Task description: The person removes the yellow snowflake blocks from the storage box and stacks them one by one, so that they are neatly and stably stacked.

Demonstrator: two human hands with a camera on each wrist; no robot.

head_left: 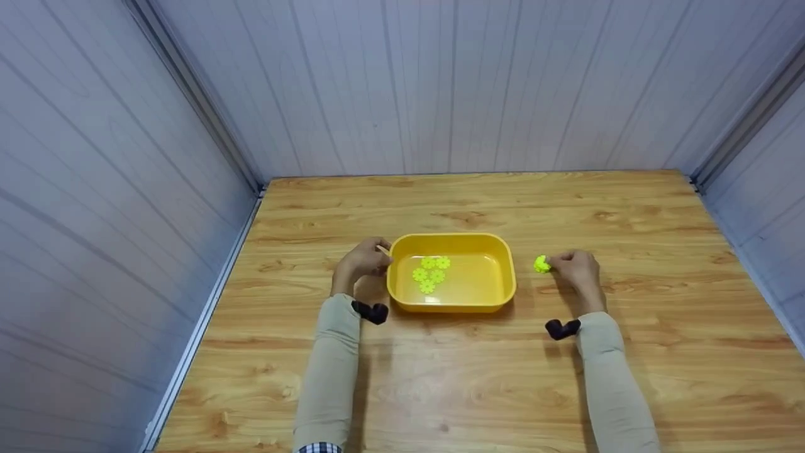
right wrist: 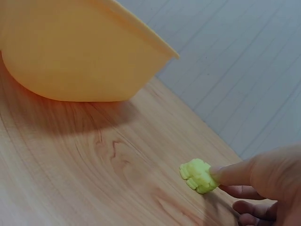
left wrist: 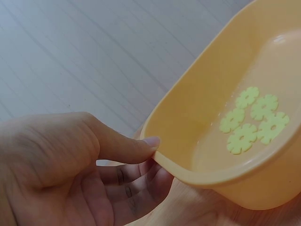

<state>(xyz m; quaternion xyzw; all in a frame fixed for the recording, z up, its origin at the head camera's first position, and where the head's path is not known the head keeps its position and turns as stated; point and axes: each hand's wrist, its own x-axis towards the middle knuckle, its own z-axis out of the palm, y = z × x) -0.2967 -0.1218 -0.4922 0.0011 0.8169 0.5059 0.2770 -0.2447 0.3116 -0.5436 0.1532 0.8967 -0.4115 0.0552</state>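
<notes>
A bright yellow-green cluster [right wrist: 199,176] with lobed, notched edges sits at the fingertips of the right hand [head_left: 578,270], over the wooden surface to the right of the basin and apart from it. Its layers run together in the pictures, so how many pieces it has, and whether it touches the surface beneath, is hard to tell. The thumb and forefinger pinch it, the other fingers curling in behind.

Between this cluster and the five flower pieces [head_left: 436,276] rises the right wall of the yellow basin [head_left: 453,308]. The basin is smooth, glossy and rounded at the corners, with a thin lip and sloping sides. The five lie on its floor, left of centre, grouped close together; they are flat, with notched petals and a small hole in the middle.

At the basin's left end the left hand [head_left: 363,261] grips the rim, thumb over the lip and fingers bent under it on the outside.

Both forearms reach forward in beige sleeves [head_left: 330,371], a checked cloth edge [head_left: 319,447] showing on the left one. A black device [head_left: 371,313] juts inward at each wrist. All this stands on a wood-grain table [head_left: 440,390], bounded by pale grey streaked panels [head_left: 402,88] behind and at both sides.
</notes>
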